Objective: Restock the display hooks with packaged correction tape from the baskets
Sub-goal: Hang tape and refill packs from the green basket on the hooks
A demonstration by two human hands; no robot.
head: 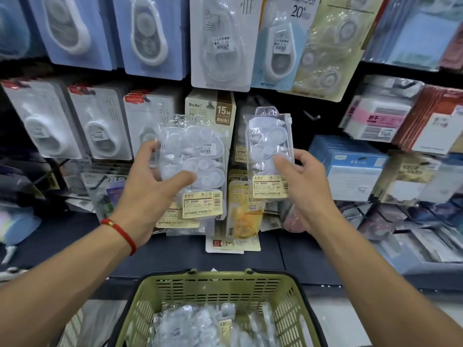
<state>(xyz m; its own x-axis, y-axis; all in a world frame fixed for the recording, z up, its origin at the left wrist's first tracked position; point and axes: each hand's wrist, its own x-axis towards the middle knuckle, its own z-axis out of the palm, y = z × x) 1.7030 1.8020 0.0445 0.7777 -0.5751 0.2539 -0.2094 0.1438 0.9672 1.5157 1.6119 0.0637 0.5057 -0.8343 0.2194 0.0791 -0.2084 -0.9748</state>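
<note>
Two hands: both raised before the display wall, each clamped on packaged correction tape.
Display wall: rows of carded correction tape hang on hooks, overlapping closely; most hooks are hidden behind the stock.
Basket: green plastic, below and between the forearms, with more clear packs lying loose inside.
Left hand: fingers curled round the left edge and thumb across the front of a stack of clear packs; at least two yellow labels show at its lower end, so it holds several.
Right hand: thumb on the front and fingers behind a single clear pack, held upright with its hang tab on top.
Bare hook: a dark peg just right of the single pack's top edge, near but apart from it.
Step in hand: probably hanging the single pack while the left hand keeps the reserve.
Next move calls for: lining the tab's hole up with the peg tip, then sliding the pack back; whether the hole is already near the peg I cannot tell.
</note>
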